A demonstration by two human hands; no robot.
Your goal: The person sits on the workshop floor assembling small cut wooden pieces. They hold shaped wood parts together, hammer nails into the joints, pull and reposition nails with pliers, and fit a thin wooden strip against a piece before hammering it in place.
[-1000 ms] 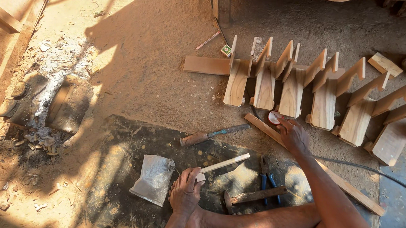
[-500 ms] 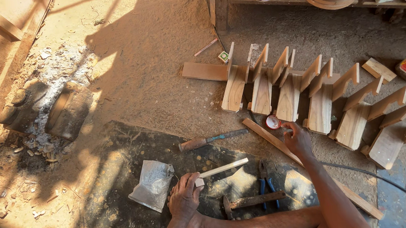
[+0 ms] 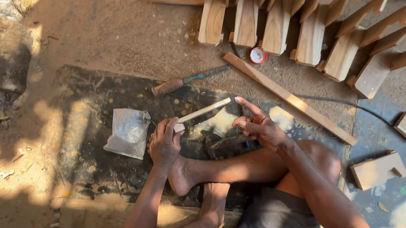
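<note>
My left hand (image 3: 165, 142) grips one end of a thin pale wooden stick (image 3: 205, 111), which slants up to the right over the dark mat (image 3: 89, 104). My right hand (image 3: 255, 123) hovers just right of the stick's far end, index finger stretched toward it, the other fingers curled, holding nothing I can see. A small red and white lid (image 3: 258, 55) lies on the ground above my right hand. My crossed bare legs and foot (image 3: 184, 174) rest under both hands.
A crumpled clear plastic bag (image 3: 129, 132) lies left of my left hand. A wooden-handled chisel (image 3: 188, 80) and a long wooden slat (image 3: 289, 97) lie beyond. Several notched wooden pieces (image 3: 313, 26) are lined up at the top; a black cable (image 3: 385, 122) runs to the right.
My right hand has come back from the small lid near the slat to the stick's end. The lid now lies on the ground. The view has moved closer.
</note>
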